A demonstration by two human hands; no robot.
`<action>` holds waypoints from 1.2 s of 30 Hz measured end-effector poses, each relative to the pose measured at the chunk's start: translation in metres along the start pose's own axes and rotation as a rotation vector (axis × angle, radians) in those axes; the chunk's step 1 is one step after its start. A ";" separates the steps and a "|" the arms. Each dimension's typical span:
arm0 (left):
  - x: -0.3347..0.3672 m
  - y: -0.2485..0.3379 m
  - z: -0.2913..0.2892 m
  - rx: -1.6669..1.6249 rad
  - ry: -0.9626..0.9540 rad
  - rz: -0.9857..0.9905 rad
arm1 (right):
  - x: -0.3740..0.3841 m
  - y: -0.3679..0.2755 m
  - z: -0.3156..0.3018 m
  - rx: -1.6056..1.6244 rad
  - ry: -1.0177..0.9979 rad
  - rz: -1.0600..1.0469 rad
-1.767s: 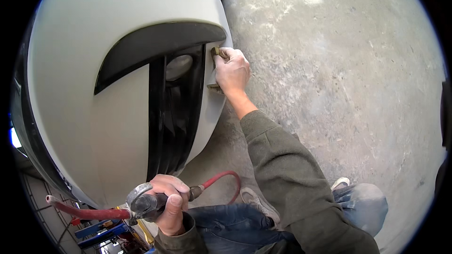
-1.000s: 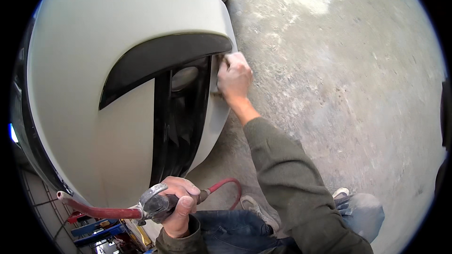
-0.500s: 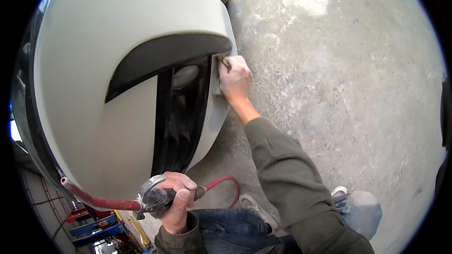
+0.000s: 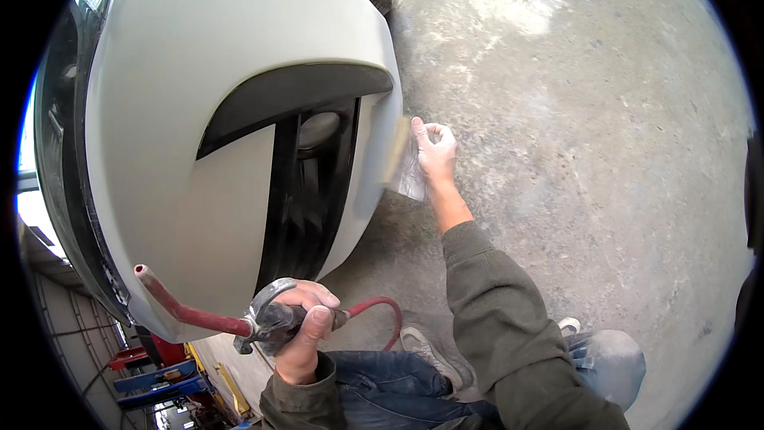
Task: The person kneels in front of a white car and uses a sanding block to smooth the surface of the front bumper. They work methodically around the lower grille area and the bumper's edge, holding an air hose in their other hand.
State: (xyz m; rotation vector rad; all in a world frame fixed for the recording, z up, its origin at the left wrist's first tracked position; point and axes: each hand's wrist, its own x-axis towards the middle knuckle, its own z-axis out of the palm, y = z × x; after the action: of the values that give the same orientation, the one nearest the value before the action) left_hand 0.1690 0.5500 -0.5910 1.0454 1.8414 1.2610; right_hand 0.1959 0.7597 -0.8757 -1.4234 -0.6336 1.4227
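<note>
Right of centre, my right hand [image 4: 438, 151] has the pad [image 4: 395, 155], fingers pinched at its top end, blurred there beside the bumper [image 4: 183, 223]; touching or just apart, I can't tell! Lower left of centre, my left hand [image 4: 306, 318] is wrapped firmly round the air gun [image 4: 274, 326]. Rubbing down that edge, I'd call this step, and a further pass would call for the pad's face laid flat to the curve, pressure even. Now the surfaces: bumper pale, matte, swelling broad and smooth; vent [image 4: 318, 175] black, deep, glossier; pad long and slim, yellowish, a crinkly grey sheet [image 4: 411, 177] at its side. Red hose [image 4: 374, 302], rubbery, loops off the gun, and the floor [image 4: 573, 215] spreads rough across the right, concrete blotched with white!
</note>
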 end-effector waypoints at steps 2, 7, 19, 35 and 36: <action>-0.006 0.001 0.003 0.002 0.008 -0.008 | -0.005 -0.016 -0.005 -0.012 -0.048 -0.028; -0.010 -0.006 0.010 0.009 -0.005 0.032 | -0.010 -0.032 -0.008 -0.132 -0.131 -0.138; 0.002 0.039 -0.061 -0.002 -0.085 0.042 | -0.041 -0.028 0.035 0.110 -0.332 0.148; 0.044 0.065 -0.126 -0.002 -0.061 -0.047 | -0.022 -0.097 0.154 -0.413 -0.048 -0.126; 0.045 0.060 -0.129 0.009 -0.058 0.009 | -0.021 -0.095 0.159 -0.346 -0.075 -0.074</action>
State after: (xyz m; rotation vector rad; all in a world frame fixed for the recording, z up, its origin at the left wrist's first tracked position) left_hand 0.0531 0.5491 -0.4970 1.0853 1.8017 1.2167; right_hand 0.0678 0.8202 -0.7553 -1.5987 -1.0080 1.3581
